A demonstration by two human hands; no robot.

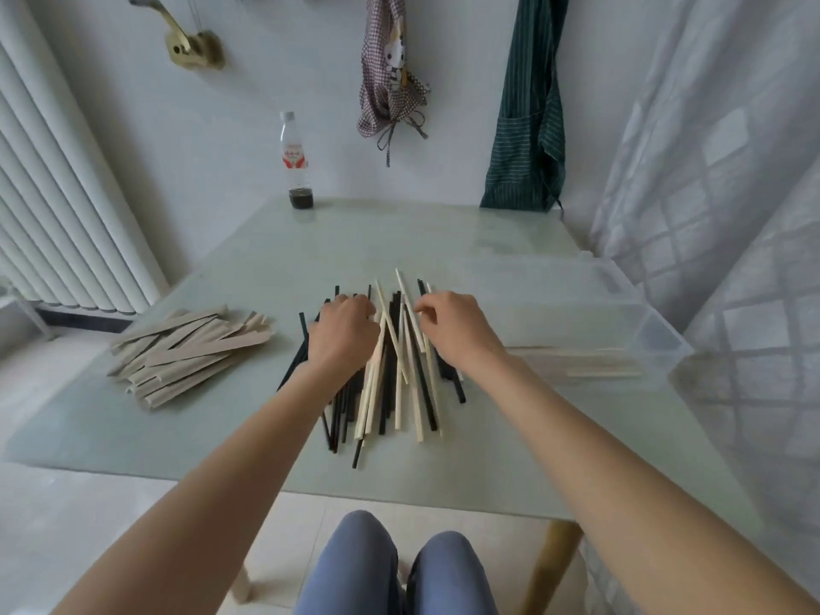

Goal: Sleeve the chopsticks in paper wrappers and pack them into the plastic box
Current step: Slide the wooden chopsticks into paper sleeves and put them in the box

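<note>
**Both hands in the chopstick pile**

We see the chopsticks (pixel 390 375) lying loose at the middle of the glass table (pixel 222 415), black and pale ones mixed, most pointing away from the person. None of this pile wears a wrapper.

Left hand (pixel 344 332) rests on the left part of the pile, knuckles up, fingers curled down among the sticks; we cannot tell whether it grips any. Right hand (pixel 457 326) hovers over the right part, fingers bent, fingertips at a pale stick; whether it pinches that stick we cannot tell either.

Paper wrappers (pixel 186 352): a tan heap on the table, left of the chopsticks and apart from them.

Plastic box (pixel 656 330): clear, at the table's right edge, just beside the right forearm. Some pale sticks lie along its floor.

Farther back, near the wall, stands a bottle (pixel 296 164) with dark liquid at the bottom. A checked apron (pixel 390 82) and a green striped cloth (pixel 528 126) hang on the wall.
</note>
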